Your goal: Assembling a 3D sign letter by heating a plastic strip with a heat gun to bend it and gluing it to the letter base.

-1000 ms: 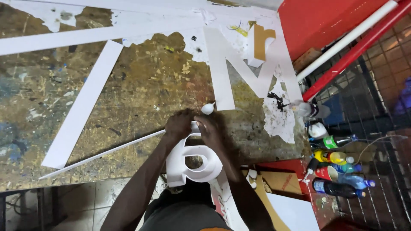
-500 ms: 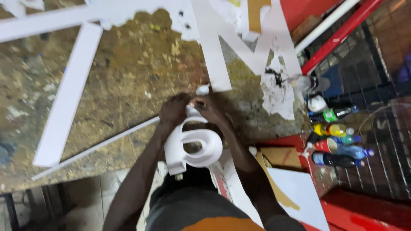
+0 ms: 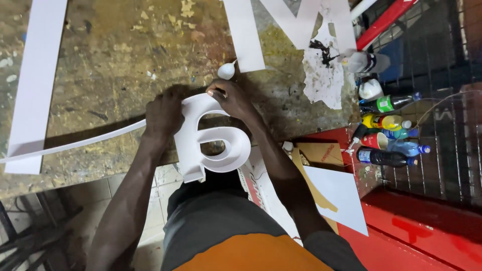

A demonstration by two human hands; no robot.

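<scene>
Both hands, left (image 3: pixel 163 114) and right (image 3: pixel 228 98), grip a white letter (image 3: pixel 213 145) at the edge of a worn, paint-stained table (image 3: pixel 115 55). Bottles (image 3: pixel 386 135) stand by a red frame (image 3: pixel 416 226).

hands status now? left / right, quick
Left hand: closed on the thin white strip against the white cut-out shape.
Right hand: fingers pinching the shape's top edge.

A sign-making workshop.
A paint-stained, scarred workbench (image 3: pixel 115 55) carried big white cut-out letters (image 3: pixel 296 25) and plastic strips (image 3: pixel 35 85); glue and paint bottles (image 3: pixel 386 125) crowded a red shelf beside it.
</scene>
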